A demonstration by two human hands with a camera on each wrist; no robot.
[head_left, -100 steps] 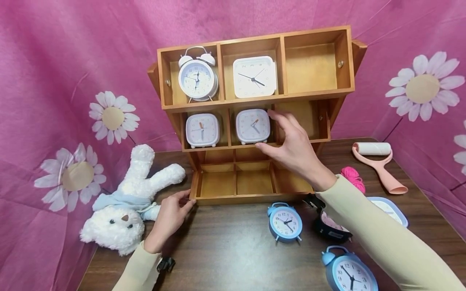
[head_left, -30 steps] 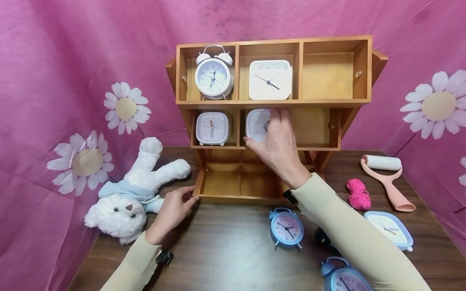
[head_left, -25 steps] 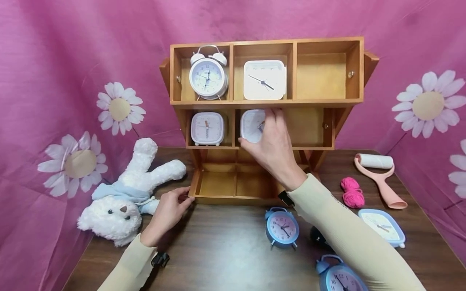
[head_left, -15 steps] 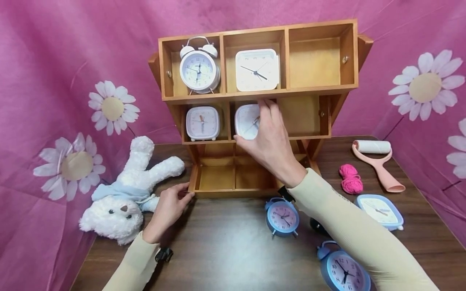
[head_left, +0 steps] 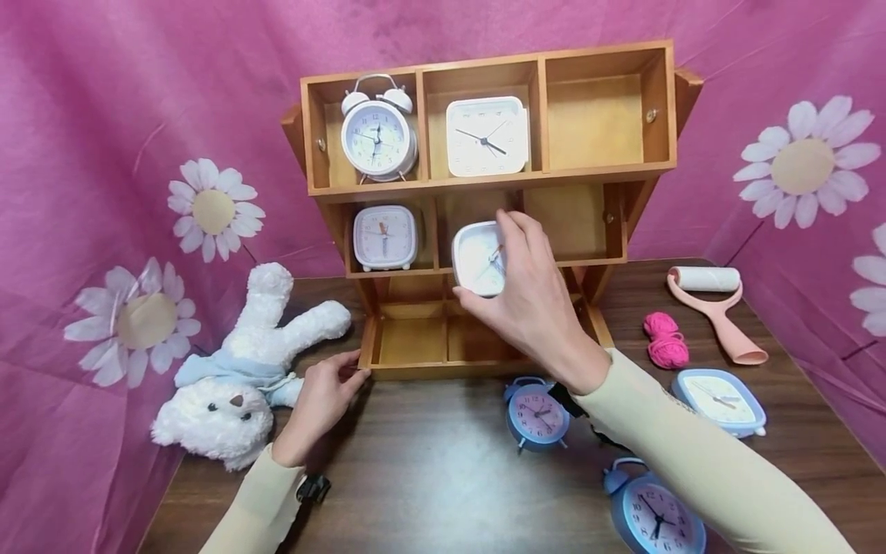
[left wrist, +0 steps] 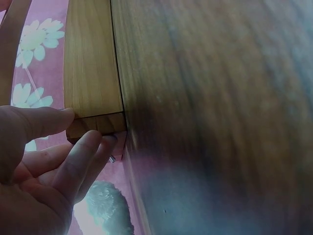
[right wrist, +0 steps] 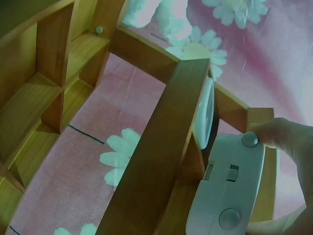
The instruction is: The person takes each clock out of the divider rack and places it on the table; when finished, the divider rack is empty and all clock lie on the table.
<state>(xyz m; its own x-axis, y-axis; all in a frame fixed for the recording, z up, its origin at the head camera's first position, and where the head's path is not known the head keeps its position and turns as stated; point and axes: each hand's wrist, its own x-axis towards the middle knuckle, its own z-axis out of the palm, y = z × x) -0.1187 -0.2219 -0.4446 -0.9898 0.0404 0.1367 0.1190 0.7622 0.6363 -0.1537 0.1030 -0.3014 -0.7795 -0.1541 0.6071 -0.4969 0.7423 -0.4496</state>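
Observation:
My right hand (head_left: 536, 296) grips a small white square alarm clock (head_left: 477, 261) between thumb and fingers. The clock is in front of the middle compartment of the middle tier, tilted, its face partly covered by the hand. The right wrist view shows the underside of the white clock (right wrist: 225, 191) with its small feet. The wooden shelf (head_left: 415, 373) has three tiers; my left hand (head_left: 321, 396) holds its lower left front corner. In the left wrist view, fingertips (left wrist: 88, 142) lie against that corner. Another white square clock (head_left: 384, 238) sits in the left middle-tier compartment.
The top tier holds a white twin-bell clock (head_left: 377, 142) and a white square clock (head_left: 474, 160). Blue alarm clocks (head_left: 536, 419), (head_left: 657, 515) and a blue-rimmed clock (head_left: 720, 400) stand on the table. Pink yarn (head_left: 666, 342), a lint roller (head_left: 723, 315) and a white teddy bear (head_left: 214, 419) lie around.
My right hand closed around the white clock in the middle compartment, then drew it out forward and slightly down. The left hand stays at the shelf corner. The head view shifted a little.

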